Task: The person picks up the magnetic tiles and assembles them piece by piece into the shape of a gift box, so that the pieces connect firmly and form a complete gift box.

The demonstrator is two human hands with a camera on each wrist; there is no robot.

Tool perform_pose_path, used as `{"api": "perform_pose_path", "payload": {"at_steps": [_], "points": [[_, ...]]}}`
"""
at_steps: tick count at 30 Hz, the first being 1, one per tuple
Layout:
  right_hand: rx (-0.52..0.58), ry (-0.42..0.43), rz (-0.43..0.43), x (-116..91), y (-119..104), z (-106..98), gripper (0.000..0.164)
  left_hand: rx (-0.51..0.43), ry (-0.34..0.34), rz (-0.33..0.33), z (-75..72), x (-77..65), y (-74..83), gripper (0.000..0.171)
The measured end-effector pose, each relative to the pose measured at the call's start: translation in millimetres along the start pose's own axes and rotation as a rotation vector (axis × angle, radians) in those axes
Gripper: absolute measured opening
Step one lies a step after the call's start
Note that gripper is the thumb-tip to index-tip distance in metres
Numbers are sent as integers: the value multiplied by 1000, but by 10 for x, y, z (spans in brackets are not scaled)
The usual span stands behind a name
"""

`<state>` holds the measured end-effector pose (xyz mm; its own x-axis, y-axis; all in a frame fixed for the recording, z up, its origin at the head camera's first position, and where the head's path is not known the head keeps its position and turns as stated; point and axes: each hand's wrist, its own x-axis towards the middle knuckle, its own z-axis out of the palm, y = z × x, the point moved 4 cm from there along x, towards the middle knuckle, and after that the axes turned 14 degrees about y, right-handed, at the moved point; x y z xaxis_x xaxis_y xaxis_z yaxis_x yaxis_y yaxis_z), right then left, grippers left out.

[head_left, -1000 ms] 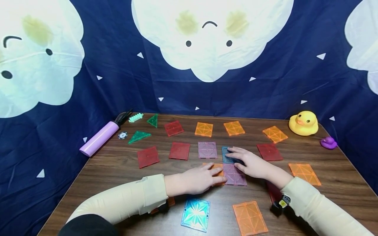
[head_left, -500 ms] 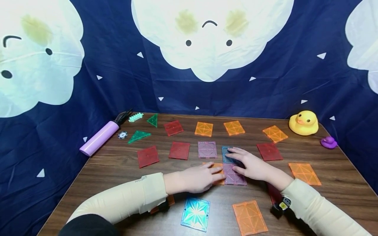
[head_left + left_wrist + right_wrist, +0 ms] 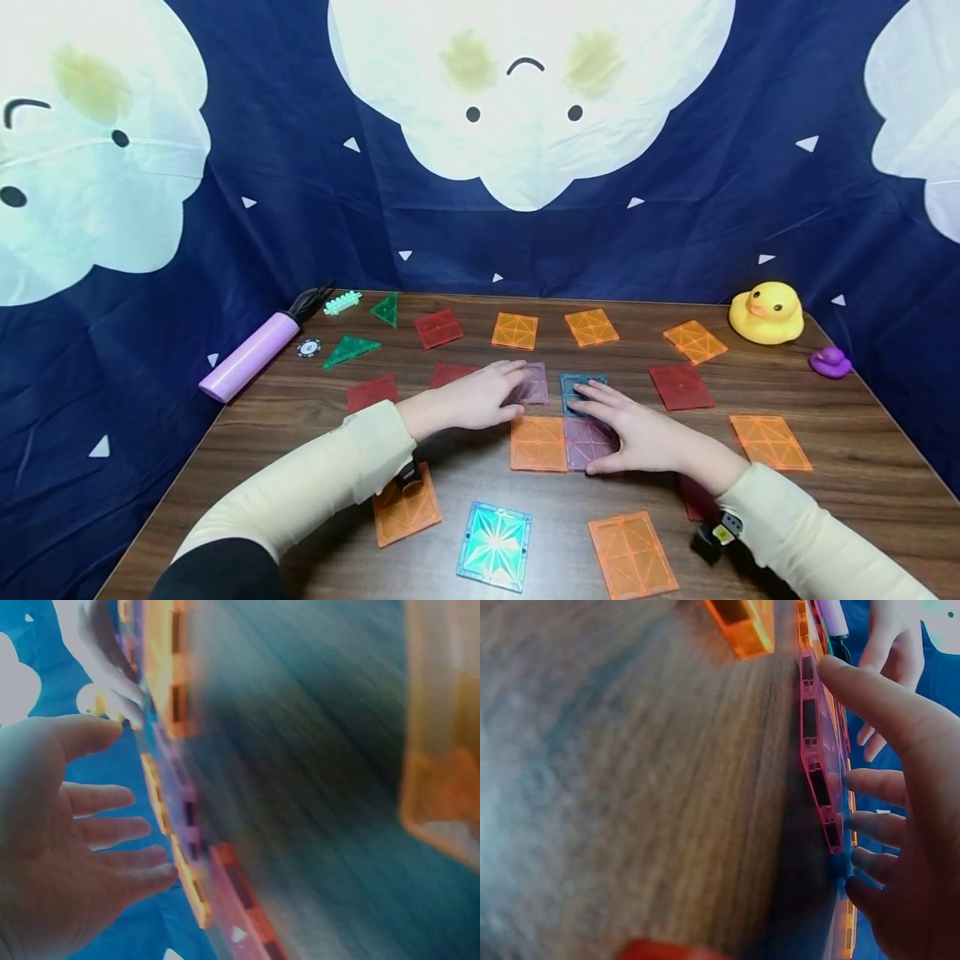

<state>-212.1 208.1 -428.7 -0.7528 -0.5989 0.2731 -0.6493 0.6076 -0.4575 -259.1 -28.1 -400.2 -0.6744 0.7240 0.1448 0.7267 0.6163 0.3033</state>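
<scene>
In the head view my left hand reaches over the far purple square magnetic tile, fingertips overlapping its left part. Its fingers look extended and hold nothing in the left wrist view. My right hand spreads over two joined tiles: the fingertips lie over a blue square tile, and the thumb is at the near edge of a purple square tile. Left of that purple tile, edge to edge, lies an orange square tile. A gap separates the far purple tile from the blue one.
Several orange and red tiles lie around, including an orange tile and a shiny blue starburst tile in front. Green triangles, a poker chip and a lilac cylinder stand left; a yellow duck and purple duck right.
My left hand has left the orange tile and moved away from me to the far purple tile. My right thumb has slid nearer to me, to the near purple tile's front edge.
</scene>
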Motion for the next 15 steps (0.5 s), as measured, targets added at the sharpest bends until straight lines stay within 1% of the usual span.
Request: {"api": "perform_pose_path", "payload": {"at_steps": [3,7,15], "points": [[-1,-12,6,-14,-5,12,91,5,-33,-15,56,12,-69,59],[-3,-15,14,-21,-1,23,92,3,-72,-26,122,35,-116,60],[-15,-5,16,-5,-5,31,93,-29,-100,-57,136,81,-148,62]]}}
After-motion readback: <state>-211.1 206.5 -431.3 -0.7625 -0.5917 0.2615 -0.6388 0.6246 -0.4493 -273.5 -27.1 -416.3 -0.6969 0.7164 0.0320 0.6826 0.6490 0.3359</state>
